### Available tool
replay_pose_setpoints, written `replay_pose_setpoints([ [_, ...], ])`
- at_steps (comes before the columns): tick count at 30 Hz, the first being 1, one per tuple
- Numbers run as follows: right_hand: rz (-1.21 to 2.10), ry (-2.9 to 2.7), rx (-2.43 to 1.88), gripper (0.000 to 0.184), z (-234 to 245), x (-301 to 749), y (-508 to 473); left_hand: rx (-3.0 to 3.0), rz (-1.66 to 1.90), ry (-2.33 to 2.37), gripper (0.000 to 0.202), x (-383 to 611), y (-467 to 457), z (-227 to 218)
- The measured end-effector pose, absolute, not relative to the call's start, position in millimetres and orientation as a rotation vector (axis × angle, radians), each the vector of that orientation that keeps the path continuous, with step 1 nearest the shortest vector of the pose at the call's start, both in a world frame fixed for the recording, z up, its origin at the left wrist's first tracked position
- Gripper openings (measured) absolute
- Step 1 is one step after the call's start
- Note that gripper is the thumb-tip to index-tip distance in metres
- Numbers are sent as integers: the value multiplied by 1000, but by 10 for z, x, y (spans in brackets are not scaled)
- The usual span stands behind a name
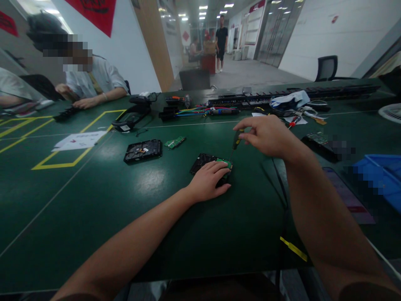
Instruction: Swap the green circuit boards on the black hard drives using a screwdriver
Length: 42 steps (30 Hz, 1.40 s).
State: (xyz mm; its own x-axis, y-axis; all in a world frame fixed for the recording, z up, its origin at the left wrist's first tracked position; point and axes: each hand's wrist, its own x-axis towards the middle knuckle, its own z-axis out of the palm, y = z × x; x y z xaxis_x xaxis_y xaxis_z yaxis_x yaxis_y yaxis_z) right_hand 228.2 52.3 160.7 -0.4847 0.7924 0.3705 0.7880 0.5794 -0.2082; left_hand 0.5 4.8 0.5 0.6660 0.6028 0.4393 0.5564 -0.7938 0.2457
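Note:
A black hard drive (202,161) with a green circuit board (226,162) at its right end lies on the green table (125,209). My left hand (209,179) rests over the drive, fingers across its top and thumb along the near side, hiding much of it. In the closed fingers of my right hand (261,133) is a small screwdriver (237,140), held nearly upright. Its thin shaft points down at the right end of the drive; whether the tip touches a screw I cannot tell. Farther left lie a second hard drive (143,150) and a loose green circuit board (175,142).
Cables and tools (203,111) line the back of the table. To the right are another drive (321,144), a blue bin (379,175) and a flat tablet-like thing (349,196). A black strap (282,188) runs beneath my right arm. One co-worker (94,79) sits at the left.

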Motion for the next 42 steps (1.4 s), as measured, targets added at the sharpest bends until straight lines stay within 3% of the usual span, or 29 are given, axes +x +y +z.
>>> replay_pose_setpoints([
  [42, -25, -2324, -1242, 17, 1589, 2275, 526, 2786, 780, 979, 51, -6, 59, -1],
])
